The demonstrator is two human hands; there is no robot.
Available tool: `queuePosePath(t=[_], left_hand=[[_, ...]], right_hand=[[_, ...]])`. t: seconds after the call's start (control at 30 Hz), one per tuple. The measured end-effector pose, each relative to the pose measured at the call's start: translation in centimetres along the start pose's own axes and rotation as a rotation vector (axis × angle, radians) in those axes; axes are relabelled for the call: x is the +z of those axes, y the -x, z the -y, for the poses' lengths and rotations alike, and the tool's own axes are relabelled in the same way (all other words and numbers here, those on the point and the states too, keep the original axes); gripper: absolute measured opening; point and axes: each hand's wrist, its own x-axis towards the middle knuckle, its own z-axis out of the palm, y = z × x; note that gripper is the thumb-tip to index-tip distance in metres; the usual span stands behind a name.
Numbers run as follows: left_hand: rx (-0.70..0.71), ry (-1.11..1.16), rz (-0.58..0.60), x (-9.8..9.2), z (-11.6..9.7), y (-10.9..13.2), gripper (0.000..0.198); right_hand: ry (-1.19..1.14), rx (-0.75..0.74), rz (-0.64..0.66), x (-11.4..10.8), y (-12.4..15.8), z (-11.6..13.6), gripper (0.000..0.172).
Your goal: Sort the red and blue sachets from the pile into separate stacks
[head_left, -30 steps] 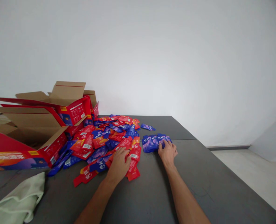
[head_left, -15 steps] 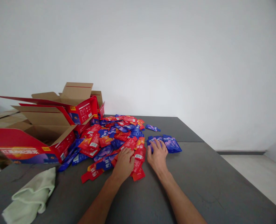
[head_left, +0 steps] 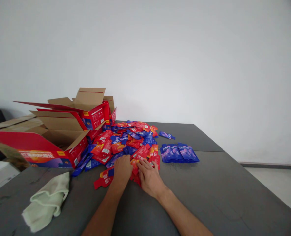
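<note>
Your right hand has left the fanned blue pouches, which lie free beyond it to the right, and joined your left hand at the red pouches under its fingers, so both now work there, though whether either grips one I cannot tell.

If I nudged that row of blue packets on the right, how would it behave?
The row of blue packets would probably slide apart rather than move as one block, since they overlap with no band visible. Lying flat on the table, they seem unlikely to roll or tip. Their thin, pouch-like shape suggests some bend when lifted.
</note>
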Motion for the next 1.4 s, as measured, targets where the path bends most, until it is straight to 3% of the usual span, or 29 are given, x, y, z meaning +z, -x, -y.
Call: queuePosePath(t=[0.13, 0.27, 0.47, 0.57, 0.63, 0.77, 0.87, 0.93, 1.03, 1.13, 1.23, 1.33, 1.4], left_hand=[[-0.091, -0.07, 0.089, -0.3, 0.3, 0.2, 0.035], [-0.136, -0.052, 0.075, -0.6, 0.3, 0.1, 0.033], [-0.139, 0.078, -0.202, -1.4, 0.9, -0.7, 0.037], [-0.04, 0.214, -0.327, -1.4, 0.6, -1.0, 0.035], [0.06, 0.306, -0.351, -1.2, 0.0, -0.9, 0.033], [0.248, 0.401, -0.254, -1.0, -1.7, -0.1, 0.034], [0.364, 0.426, -0.163, -1.0, -2.9, 0.6, 0.033], [0.366, 0.442, -0.164, -1.0, -3.2, 0.7, 0.029], [0.295, 0.444, -0.213, -0.9, -3.2, 0.6, 0.023], [0.258, 0.432, -0.19, -1.0, -2.9, 0.4, 0.021], [0.255, 0.41, -0.154, -1.4, -2.9, 0.5, 0.021], [0.306, 0.366, -0.137, -1.7, -3.4, 1.0, 0.021], [0.349, 0.342, -0.132, -1.7, -4.0, 1.4, 0.022]], right_hand=[[-0.011, 0.035, 0.03, -0.2, -0.1, -0.3, 0.04], [-0.051, 0.058, 0.019, -0.5, -0.2, -0.4, 0.04], [-0.133, 0.016, -0.022, -0.6, -0.1, -0.4, 0.038], [-0.196, 0.023, -0.06, -0.1, -0.1, -1.0, 0.034], [-0.244, 0.075, -0.132, 0.3, -0.3, -1.5, 0.033], [-0.338, 0.163, -0.314, 0.2, -0.6, -2.3, 0.047], [-0.403, 0.177, -0.336, -0.7, -0.6, -2.3, 0.028], [-0.434, 0.219, -0.348, -1.2, -0.6, -2.5, 0.015], [-0.477, 0.313, -0.401, -1.4, -0.6, -3.2, 0.022], [-0.52, 0.352, -0.394, -1.2, -0.6, -3.8, 0.024], [-0.551, 0.318, -0.372, -1.4, -0.6, -3.6, 0.013], [-0.56, 0.238, -0.388, -2.1, -0.5, -2.6, 0.021], [-0.553, 0.196, -0.366, -2.5, -0.5, -2.1, 0.017]])
